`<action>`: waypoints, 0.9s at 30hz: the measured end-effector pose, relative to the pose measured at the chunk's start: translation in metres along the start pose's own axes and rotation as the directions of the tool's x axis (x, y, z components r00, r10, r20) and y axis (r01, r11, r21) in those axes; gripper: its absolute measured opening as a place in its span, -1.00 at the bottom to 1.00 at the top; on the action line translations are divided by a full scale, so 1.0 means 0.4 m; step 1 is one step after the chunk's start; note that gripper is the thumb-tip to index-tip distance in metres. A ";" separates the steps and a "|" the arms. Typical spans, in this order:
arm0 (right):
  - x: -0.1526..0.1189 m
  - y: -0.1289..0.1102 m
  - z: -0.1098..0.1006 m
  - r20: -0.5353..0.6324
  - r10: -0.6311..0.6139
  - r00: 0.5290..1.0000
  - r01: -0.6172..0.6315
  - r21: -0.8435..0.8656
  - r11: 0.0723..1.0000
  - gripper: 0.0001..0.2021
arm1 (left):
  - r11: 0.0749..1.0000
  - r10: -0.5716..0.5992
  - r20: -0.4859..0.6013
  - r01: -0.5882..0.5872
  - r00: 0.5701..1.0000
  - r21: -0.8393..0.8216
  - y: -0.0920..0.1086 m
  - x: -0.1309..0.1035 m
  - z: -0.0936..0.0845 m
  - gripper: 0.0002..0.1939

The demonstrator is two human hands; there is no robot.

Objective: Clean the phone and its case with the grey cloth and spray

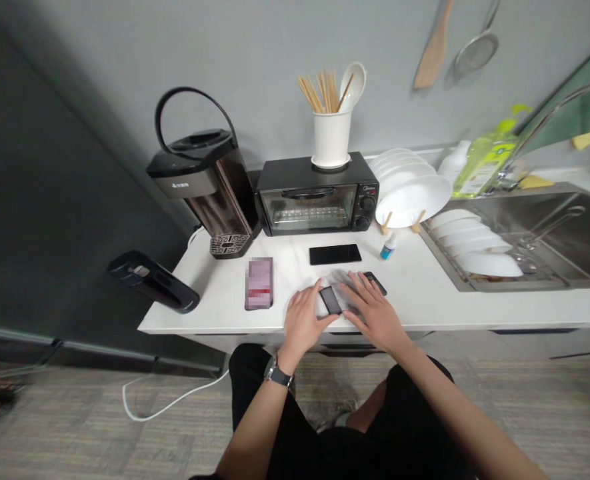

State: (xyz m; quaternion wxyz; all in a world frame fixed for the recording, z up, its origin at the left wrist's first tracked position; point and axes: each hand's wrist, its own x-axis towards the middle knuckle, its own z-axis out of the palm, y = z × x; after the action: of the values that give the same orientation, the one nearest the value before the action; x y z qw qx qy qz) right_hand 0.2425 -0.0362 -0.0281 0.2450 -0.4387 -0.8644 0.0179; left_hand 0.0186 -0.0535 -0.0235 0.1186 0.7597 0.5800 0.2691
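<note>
Phone-sized dark slab (331, 300), small and black, lies flat near the front edge of the worktop (425, 293), and we see both hands upon it. Our left hand (302, 321) rests with its fingers loosely curled, thumb and forefinger touching the slab's left side; whether they actually pinch it we cannot tell. Our right hand (375, 310) lies flat with fingers spread wide, palm down, pressing on a pale sheet (342, 283) that lies under and behind the slab; it grips nothing. A dark object (376, 281) peeps out just beyond the right fingertips, mostly hidden. A wristwatch (277, 375) sits on our left wrist.

Behind the hands, toward the middle of the worktop, lies a black phone (335, 254), screen dark. To the left, near the front edge, lies another phone (259, 283) with a blurred screen. Along the back edge stand a water boiler (207, 183) at the left corner, then a toaster oven (317, 195) carrying a white utensil holder (331, 137), then a rack of white plates (409, 190). A small bottle (389, 247) stands just before the plates. The sink (549, 233) lies at the right end.
</note>
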 end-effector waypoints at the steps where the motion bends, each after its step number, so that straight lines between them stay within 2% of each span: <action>1: 0.001 0.004 0.000 -0.009 -0.001 1.000 0.001 0.005 1.000 -0.35 | 1.000 -0.005 0.006 0.005 1.000 0.000 0.000 0.000 0.000 -0.01; 5: 0.004 0.017 0.008 -0.016 0.020 1.000 -0.018 0.077 0.997 -0.35 | 1.000 -0.015 0.006 0.015 1.000 -0.009 0.002 -0.001 -0.003 -0.01; 9: -0.003 0.032 0.009 -0.119 0.184 0.976 -0.153 0.230 0.961 -0.47 | 1.000 -0.013 -0.001 0.013 1.000 -0.014 0.002 0.000 -0.004 -0.03; 11: -0.012 0.044 0.005 -0.147 0.227 0.963 -0.188 0.240 0.952 -0.52 | 1.000 -0.012 -0.004 0.012 1.000 -0.005 0.000 0.000 -0.002 -0.04; 14: -0.031 0.069 -0.006 -0.033 0.074 0.997 -0.069 0.128 0.989 -0.49 | 1.000 -0.009 -0.009 0.009 1.000 0.005 -0.002 0.000 0.000 -0.04; 16: -0.042 0.081 -0.016 0.064 -0.024 0.998 0.021 0.042 0.999 -0.41 | 1.000 -0.004 -0.005 0.004 1.000 0.005 -0.001 0.001 0.000 -0.04; 17: -0.045 0.083 -0.020 0.077 -0.024 0.997 0.024 -0.003 1.000 -0.37 | 1.000 -0.002 -0.001 0.002 1.000 0.004 0.000 0.001 -0.001 -0.05; 21: -0.032 0.040 -0.014 -0.020 0.080 0.997 -0.082 -0.120 0.989 -0.32 | 1.000 -0.008 0.009 0.008 1.000 0.006 0.007 0.003 -0.005 -0.05; 25: -0.015 -0.011 0.013 0.092 -0.086 0.992 0.091 -0.061 0.994 -0.16 | 1.000 -0.028 0.022 0.028 0.999 0.004 0.009 0.003 -0.007 -0.05; 27: -0.019 -0.011 0.019 0.071 -0.040 0.997 0.046 -0.091 0.995 -0.20 | 1.000 -0.025 0.021 0.025 0.999 -0.001 0.009 0.002 -0.008 -0.05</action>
State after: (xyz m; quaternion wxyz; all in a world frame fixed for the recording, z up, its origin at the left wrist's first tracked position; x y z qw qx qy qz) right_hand 0.2396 -0.0431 -0.0369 0.1948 -0.4300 -0.8815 -0.0124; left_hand 0.0199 -0.0540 -0.0190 0.1284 0.7550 0.5881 0.2600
